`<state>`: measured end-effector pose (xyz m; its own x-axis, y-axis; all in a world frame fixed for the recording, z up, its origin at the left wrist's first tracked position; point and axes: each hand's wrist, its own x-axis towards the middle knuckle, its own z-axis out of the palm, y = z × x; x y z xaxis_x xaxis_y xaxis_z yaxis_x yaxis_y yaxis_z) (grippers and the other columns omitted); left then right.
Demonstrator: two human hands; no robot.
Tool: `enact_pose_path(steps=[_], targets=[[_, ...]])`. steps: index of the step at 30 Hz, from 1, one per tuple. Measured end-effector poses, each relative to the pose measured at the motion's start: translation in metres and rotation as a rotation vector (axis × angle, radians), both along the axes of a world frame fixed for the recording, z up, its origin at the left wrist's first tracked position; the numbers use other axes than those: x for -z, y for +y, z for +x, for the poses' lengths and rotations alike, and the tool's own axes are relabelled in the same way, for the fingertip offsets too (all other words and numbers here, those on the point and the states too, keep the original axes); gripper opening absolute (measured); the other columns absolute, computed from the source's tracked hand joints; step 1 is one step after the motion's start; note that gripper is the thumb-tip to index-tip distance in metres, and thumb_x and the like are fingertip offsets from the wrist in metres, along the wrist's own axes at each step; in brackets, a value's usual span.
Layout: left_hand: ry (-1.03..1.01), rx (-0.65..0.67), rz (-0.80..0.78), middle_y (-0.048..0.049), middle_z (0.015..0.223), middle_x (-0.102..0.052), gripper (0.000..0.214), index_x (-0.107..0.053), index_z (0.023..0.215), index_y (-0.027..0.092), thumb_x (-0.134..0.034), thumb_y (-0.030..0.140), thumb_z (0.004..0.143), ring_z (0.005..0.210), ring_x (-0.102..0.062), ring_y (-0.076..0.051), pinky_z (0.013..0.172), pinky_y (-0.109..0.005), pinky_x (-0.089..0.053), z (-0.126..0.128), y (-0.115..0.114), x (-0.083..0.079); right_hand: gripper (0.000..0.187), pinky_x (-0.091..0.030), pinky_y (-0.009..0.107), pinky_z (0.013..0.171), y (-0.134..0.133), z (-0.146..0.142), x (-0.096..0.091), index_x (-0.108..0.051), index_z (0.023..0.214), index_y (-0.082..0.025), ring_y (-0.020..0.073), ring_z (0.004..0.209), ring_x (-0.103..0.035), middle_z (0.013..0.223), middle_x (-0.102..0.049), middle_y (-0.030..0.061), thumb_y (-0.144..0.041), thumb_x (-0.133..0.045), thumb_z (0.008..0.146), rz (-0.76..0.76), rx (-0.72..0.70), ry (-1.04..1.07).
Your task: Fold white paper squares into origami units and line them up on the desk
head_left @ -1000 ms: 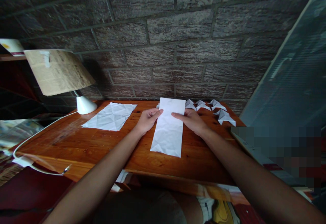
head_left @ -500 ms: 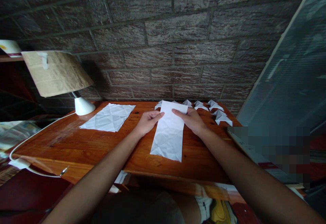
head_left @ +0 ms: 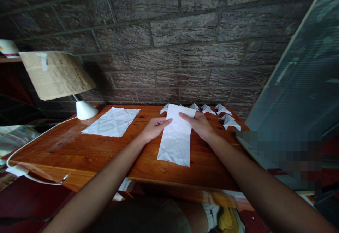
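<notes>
A long white sheet of paper, creased over its lower half, is held between my two hands above the wooden table. My left hand pinches its left edge, thumb on top and fingers behind. On the upper right, my right hand grips it the same way, the thumb lying across the face. Behind the sheet, near the wall, sit several folded white paper shapes with points; the sheet partly hides some. Creased square paper sheets lie flat to the left of my left hand.
The wooden table meets a dark brick wall. At its left stands a lamp with a brown paper shade, its white cord hanging past the table edge. A cup rests on a shelf. A translucent panel borders the right side.
My left thumb has slid slightly right on the sheet, and the sheet's lower end has shifted a little. Both hands keep their hold.
</notes>
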<state>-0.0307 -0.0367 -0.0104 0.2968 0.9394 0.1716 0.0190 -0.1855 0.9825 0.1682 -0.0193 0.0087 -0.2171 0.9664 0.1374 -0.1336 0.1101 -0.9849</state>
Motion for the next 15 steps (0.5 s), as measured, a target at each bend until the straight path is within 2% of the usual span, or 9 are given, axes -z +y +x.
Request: enact_pose_path(steps=[3, 7, 9, 15], targets=[[-0.004, -0.001, -0.014, -0.0039, 0.076, -0.073, 0.048, -0.073, 0.085, 0.013, -0.070, 0.060, 0.077, 0.065, -0.062, -0.016, 0.065, -0.027, -0.047, 0.0014, -0.0001, 0.0002, 0.038, -0.053, 0.030, 0.069, 0.0009, -0.0006, -0.0004, -0.074, 0.085, -0.016, 0.0195, 0.074, -0.070, 0.091, -0.078, 0.0067, -0.047, -0.082, 0.065, 0.015, 0.004, 0.025], [-0.010, -0.078, 0.031, -0.0018, 0.073, -0.071, 0.049, -0.070, 0.085, 0.013, -0.069, 0.061, 0.076, 0.060, -0.058, -0.014, 0.058, -0.025, -0.044, 0.0026, 0.0033, 0.0024, 0.039, -0.053, 0.030, 0.069, 0.0044, 0.0007, -0.0022, -0.074, 0.081, -0.018, 0.0189, 0.074, -0.068, 0.085, -0.077, 0.0044, -0.052, -0.081, 0.065, 0.100, 0.084, 0.082], [0.012, -0.115, 0.067, -0.0009, 0.072, -0.069, 0.048, -0.068, 0.086, 0.014, -0.066, 0.061, 0.078, 0.059, -0.056, -0.013, 0.056, -0.024, -0.042, 0.0023, 0.0057, 0.0044, 0.038, -0.053, 0.031, 0.071, 0.0056, 0.0016, -0.0032, -0.073, 0.079, -0.019, 0.0189, 0.074, -0.068, 0.081, -0.076, 0.0033, -0.055, -0.078, 0.068, 0.114, 0.082, 0.093], [0.200, -0.323, 0.343, 0.0002, 0.067, -0.061, 0.044, -0.061, 0.076, 0.015, -0.053, 0.056, 0.090, 0.063, -0.052, -0.013, 0.058, -0.024, -0.039, 0.0003, 0.0077, 0.0061, 0.045, -0.054, 0.032, 0.075, 0.0041, -0.0003, -0.0046, -0.072, 0.082, -0.019, 0.0193, 0.077, -0.069, 0.084, -0.076, 0.0035, -0.064, -0.068, 0.076, 0.142, 0.020, 0.102]])
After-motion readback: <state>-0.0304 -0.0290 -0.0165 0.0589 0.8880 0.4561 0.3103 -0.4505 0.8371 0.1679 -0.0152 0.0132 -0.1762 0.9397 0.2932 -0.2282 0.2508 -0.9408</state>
